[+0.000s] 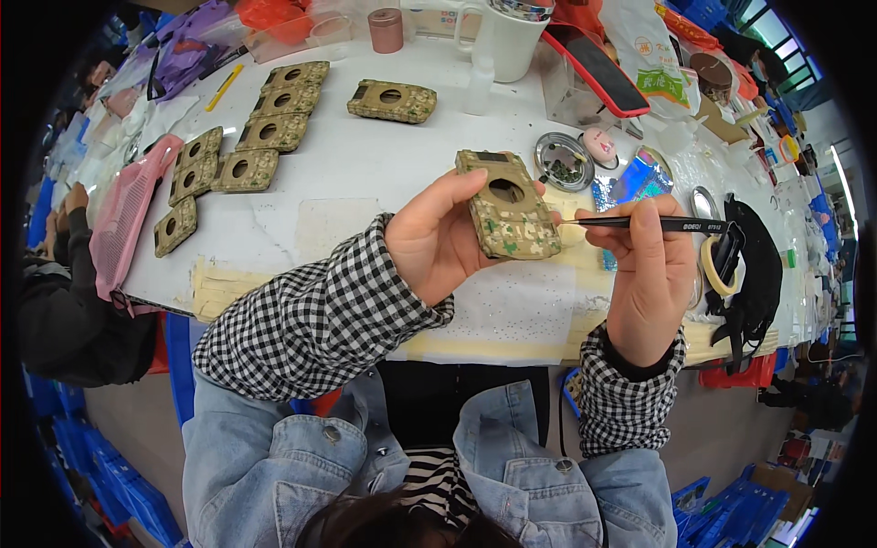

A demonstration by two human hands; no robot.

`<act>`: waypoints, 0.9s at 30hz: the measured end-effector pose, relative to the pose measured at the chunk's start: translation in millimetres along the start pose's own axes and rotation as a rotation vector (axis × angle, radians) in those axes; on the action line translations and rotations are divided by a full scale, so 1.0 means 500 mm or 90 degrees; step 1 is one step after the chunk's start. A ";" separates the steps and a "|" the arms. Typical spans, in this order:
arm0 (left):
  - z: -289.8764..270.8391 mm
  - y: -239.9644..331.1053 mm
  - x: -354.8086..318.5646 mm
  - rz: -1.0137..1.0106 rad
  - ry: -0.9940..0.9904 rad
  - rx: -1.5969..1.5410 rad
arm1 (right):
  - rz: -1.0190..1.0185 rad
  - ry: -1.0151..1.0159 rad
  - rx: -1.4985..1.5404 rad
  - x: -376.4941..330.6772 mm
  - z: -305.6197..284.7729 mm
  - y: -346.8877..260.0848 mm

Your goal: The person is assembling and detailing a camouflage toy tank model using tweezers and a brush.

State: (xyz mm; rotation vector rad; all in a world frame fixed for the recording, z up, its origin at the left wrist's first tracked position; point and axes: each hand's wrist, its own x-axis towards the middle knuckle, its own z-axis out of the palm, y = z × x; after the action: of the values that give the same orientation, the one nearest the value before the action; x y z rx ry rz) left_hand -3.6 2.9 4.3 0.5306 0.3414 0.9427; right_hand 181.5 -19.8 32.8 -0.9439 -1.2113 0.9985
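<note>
The camouflage-patterned panel (508,206), a flat rounded rectangle with a round hole near its upper end, was held up above the white bench (365,164), tilted with its face toward the person. The left hand (437,239) was closed around its left edge and back, thumb lying along the upper left side, fingers mostly hidden behind it. The right hand (647,265) was pinched shut on a pair of black tweezers (639,223), held almost level, their fine tips meeting the panel's right edge at about mid-height (whether anything tiny sat between the tips could not be made out). To do this well, I judged the panel needed a firm, still grip, best with the left forearm braced against the bench edge, while the tweezers approached flat along the edge and not at a steep angle, so the tips would not slip or scratch the printed face. Light pressure seemed wise, since the tips were thin. Just beyond the panel lay a small round metal dish (564,161) with dark small parts in it, near enough to reach. Farther left, more camouflage panels (265,137) lay in rows on the bench, one apart near the top, and a pink mesh tray (128,215) overhung the bench's left edge.
</note>
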 end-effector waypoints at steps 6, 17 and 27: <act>-0.008 -0.002 0.002 -0.015 0.004 0.011 | -0.013 -0.046 0.025 -0.005 0.026 0.004; -0.009 -0.005 0.002 -0.015 0.011 0.008 | -0.025 -0.069 0.018 -0.006 0.025 0.017; -0.009 -0.006 0.004 -0.016 0.017 0.017 | -0.025 -0.069 -0.007 -0.005 0.022 0.020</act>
State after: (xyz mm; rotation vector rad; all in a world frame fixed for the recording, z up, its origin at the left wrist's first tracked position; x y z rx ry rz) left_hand -2.8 4.2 -0.9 0.5380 0.3845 0.9231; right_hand 169.6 -18.8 23.7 -0.8817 -1.3216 1.0231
